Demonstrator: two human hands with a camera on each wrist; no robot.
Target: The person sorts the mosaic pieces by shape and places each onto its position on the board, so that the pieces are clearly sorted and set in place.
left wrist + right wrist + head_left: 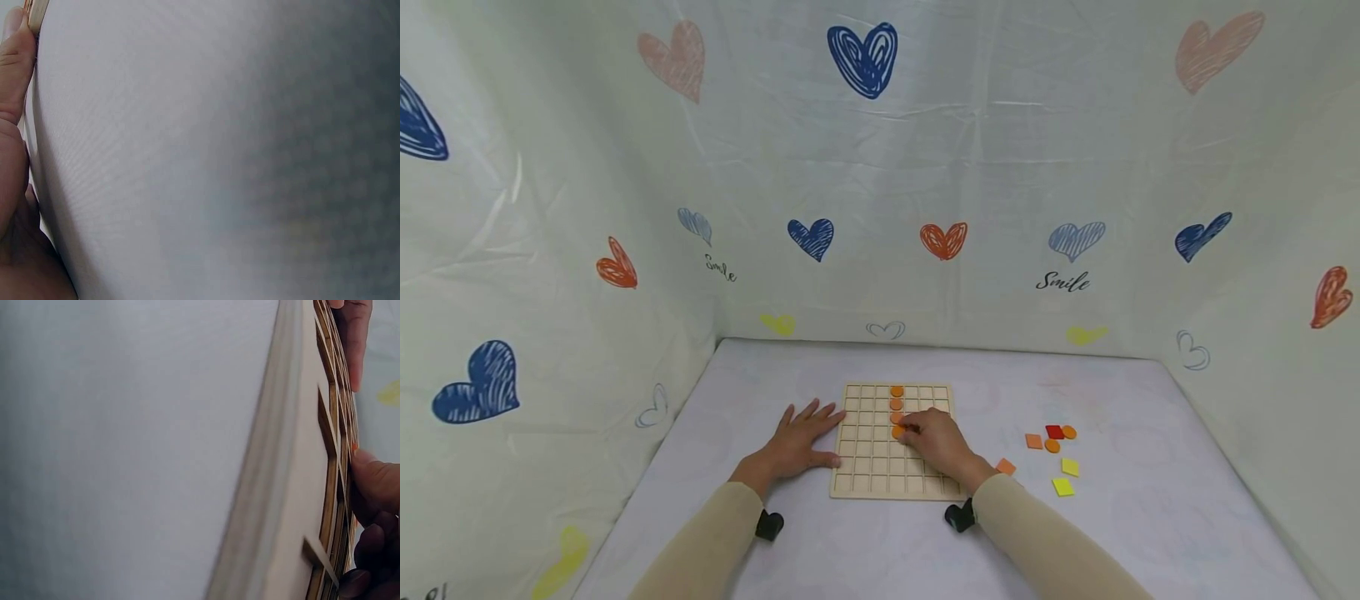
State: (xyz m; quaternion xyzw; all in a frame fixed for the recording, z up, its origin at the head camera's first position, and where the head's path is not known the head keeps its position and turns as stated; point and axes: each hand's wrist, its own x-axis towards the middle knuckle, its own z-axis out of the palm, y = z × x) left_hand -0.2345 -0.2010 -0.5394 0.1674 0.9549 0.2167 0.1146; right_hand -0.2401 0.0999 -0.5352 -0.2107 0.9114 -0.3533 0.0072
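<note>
Head view, contents by size. One white backdrop (910,150) printed with hearts, filling the top and sides of the frame. One pale table (775,367), lower half. Two beige sleeves (1060,533), yours, entering from the bottom edge. One wooden grid board (865,487), lower centre. Your left hand (793,443), left of centre: fingers spread wide, grasping nothing, index finger and thumb touching the board's left edge. Your right hand (942,442), over the board's right half: fingers curled, thumb and fingertips nearly together, pinching an orange disc (897,433), lowest of four in one column at the board's upper middle. Loose at lower right: two yellow squares (1063,487), two orange squares (1033,442), one beside your right wrist; one red square (1054,432); two loose orange discs (1052,447).
</note>
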